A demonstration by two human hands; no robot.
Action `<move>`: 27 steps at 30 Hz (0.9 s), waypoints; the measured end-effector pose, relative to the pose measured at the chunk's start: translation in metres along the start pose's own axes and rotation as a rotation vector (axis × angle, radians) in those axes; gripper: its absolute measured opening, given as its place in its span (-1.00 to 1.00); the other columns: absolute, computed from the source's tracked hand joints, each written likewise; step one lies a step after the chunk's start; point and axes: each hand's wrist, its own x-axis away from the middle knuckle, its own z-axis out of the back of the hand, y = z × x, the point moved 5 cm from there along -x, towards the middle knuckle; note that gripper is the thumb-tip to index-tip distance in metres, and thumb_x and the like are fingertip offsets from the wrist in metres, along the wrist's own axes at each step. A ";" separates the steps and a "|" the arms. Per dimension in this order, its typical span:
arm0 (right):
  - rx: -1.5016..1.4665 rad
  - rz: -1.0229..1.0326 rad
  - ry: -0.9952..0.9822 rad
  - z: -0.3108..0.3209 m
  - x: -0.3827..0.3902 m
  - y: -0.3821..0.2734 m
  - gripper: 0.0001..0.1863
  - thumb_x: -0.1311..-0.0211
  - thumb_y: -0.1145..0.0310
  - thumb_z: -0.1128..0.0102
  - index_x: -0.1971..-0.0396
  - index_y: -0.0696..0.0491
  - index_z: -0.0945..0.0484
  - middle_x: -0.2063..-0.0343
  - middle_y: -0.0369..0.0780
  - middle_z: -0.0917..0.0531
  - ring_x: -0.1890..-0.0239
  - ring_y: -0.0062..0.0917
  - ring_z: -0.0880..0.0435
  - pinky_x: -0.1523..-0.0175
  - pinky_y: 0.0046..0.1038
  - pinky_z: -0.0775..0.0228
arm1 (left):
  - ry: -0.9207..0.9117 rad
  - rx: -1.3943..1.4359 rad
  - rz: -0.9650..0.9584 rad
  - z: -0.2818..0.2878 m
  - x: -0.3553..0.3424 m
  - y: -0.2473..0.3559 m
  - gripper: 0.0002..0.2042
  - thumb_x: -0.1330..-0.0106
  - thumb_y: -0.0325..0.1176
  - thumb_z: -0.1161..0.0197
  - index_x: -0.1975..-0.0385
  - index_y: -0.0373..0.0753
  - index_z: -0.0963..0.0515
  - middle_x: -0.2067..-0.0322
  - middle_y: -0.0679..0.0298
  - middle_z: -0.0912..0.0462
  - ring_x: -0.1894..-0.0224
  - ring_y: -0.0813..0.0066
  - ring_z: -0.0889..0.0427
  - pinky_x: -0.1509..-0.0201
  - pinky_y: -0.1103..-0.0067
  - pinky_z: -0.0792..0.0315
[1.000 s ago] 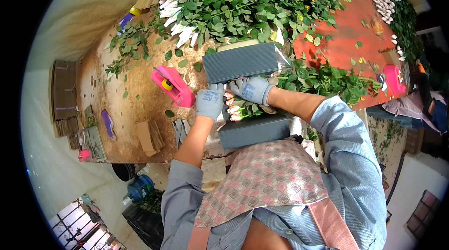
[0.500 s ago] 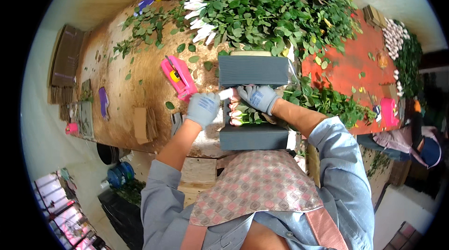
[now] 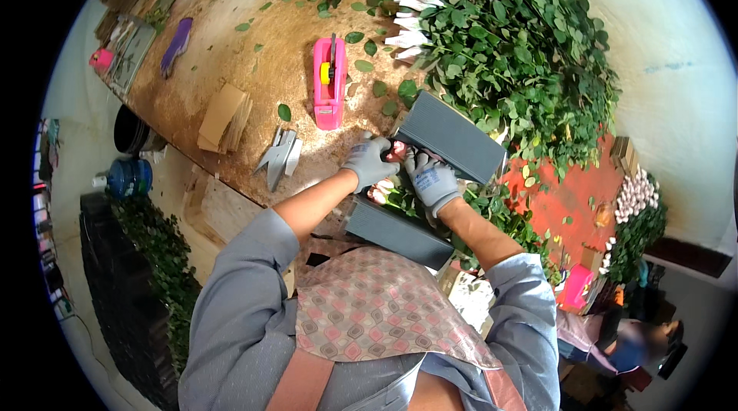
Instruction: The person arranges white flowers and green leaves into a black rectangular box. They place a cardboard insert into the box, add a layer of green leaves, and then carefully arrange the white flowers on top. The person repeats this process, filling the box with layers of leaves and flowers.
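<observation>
I have the tan worktop point(image 3: 223, 49) across the upper left of the frame and a heap of leafy stems point(image 3: 515, 57) at upper right. Near centre, an upper grey block point(image 3: 450, 134) and a lower grey block point(image 3: 398, 232) flank pink roses point(image 3: 379, 192). My left hand point(image 3: 371, 161) curls its fingers about the uppermost bloom point(image 3: 396, 152); my right hand point(image 3: 432, 180) bends its fingers just beside it. Whether either pinches, I cannot tell. I judge the step as arranging blooms; the next move calls for a light touch.
</observation>
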 end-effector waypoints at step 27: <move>-0.078 -0.018 0.115 -0.012 -0.014 -0.011 -0.76 -0.22 0.24 -0.11 0.18 0.03 -0.54 0.36 -0.20 -0.55 0.31 -0.32 -0.61 0.28 -0.28 -0.50 | 0.073 -0.022 -0.049 -0.030 0.001 -0.006 -0.71 0.03 -0.34 -0.33 0.25 -0.19 -0.62 -0.18 -0.03 -0.39 -0.19 -0.11 -0.36 -0.27 0.23 -0.30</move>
